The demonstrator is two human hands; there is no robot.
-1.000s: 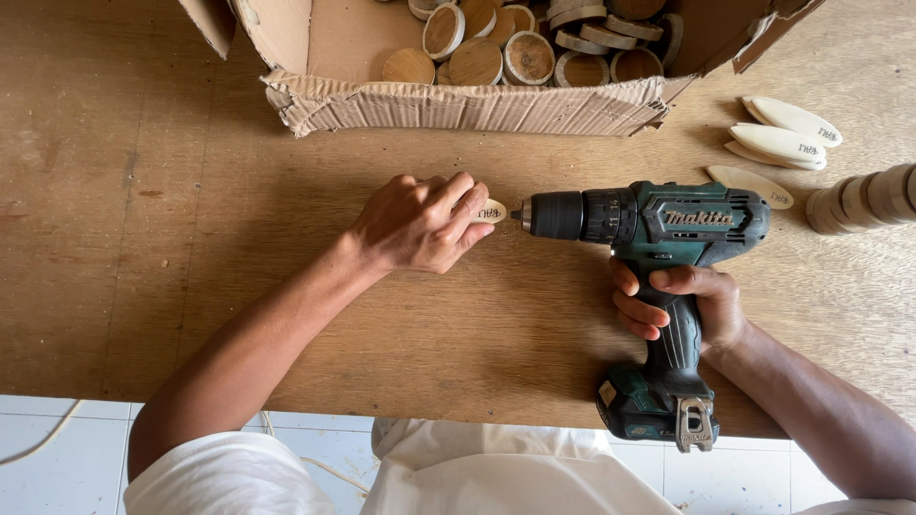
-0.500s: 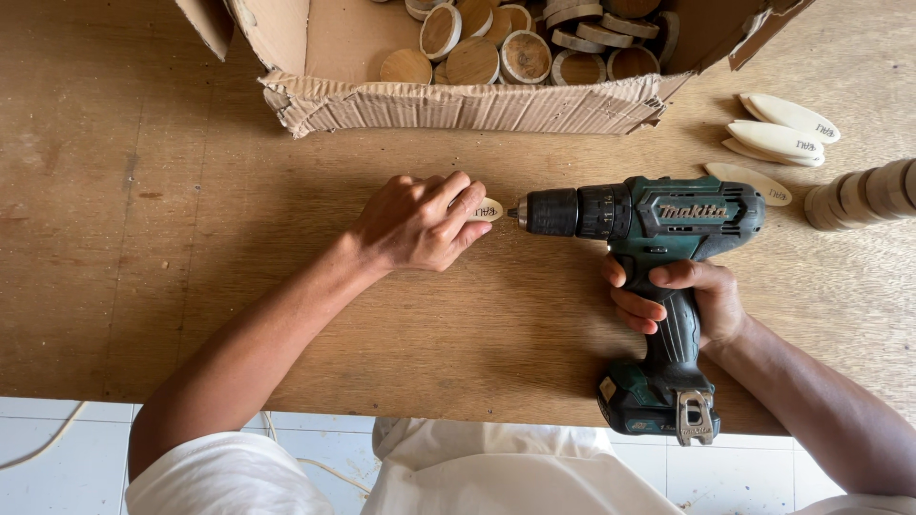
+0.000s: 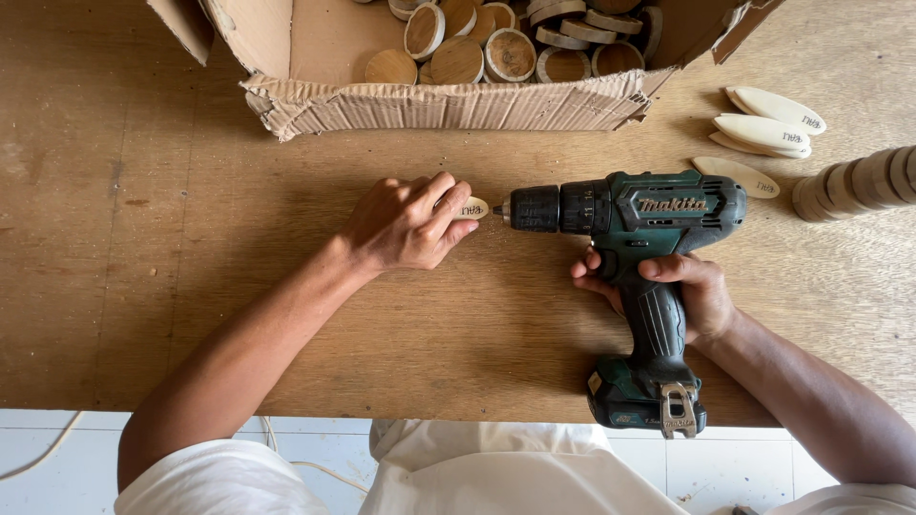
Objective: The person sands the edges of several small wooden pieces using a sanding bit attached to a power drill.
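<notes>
we wear: white short-sleeved shirt, cloth creased at 6 o'clock | our forearms bare, at 7 and 4 o'clock | no gloves, rings, watch

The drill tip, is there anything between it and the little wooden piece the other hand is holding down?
Nothing visible. The drill, held by the right hand, points its tip straight at the small oval wooden piece pinned under the left hand.

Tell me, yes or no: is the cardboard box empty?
No, the cardboard box holds many round wooden discs piled inside.
</notes>
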